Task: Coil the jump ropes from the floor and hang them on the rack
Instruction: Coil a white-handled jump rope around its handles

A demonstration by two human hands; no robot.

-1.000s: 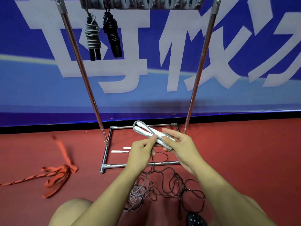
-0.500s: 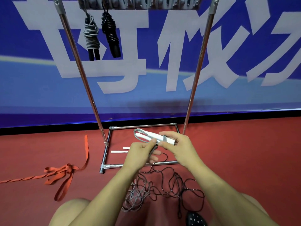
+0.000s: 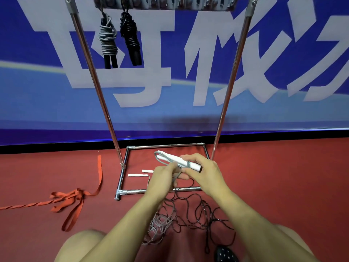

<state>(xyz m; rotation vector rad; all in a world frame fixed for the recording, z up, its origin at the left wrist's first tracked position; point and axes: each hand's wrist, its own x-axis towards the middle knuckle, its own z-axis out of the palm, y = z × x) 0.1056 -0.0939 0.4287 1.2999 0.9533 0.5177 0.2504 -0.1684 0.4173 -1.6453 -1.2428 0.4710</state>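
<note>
At the bottom edge a dark shoe with pale dots shows beside a bare knee, and just ahead a loose tangle of grey cord and black cord lies on the red floor. Above the tangle both hands meet over the rack's base frame. The right hand has its fingers curled round a pair of white handles, which lie side by side and stick out past the fingers to the left; a turn of grey cord circles them just beside the thumb. The left hand pinches that grey cord below the handles, fingers closed on it, and the cord runs down from there toward the tangle. Inside the base frame two more white handles lie on the floor, partly hidden behind the left hand. Off to the left an orange strap sprawls in loose loops. The rack rises on two slanted chrome posts to a hook bar at the top, where a coiled grey jump rope and a coiled black jump rope hang next to each other near the left post. Behind everything a blue banner carries large white Chinese characters, cropped too heavily to read.
</note>
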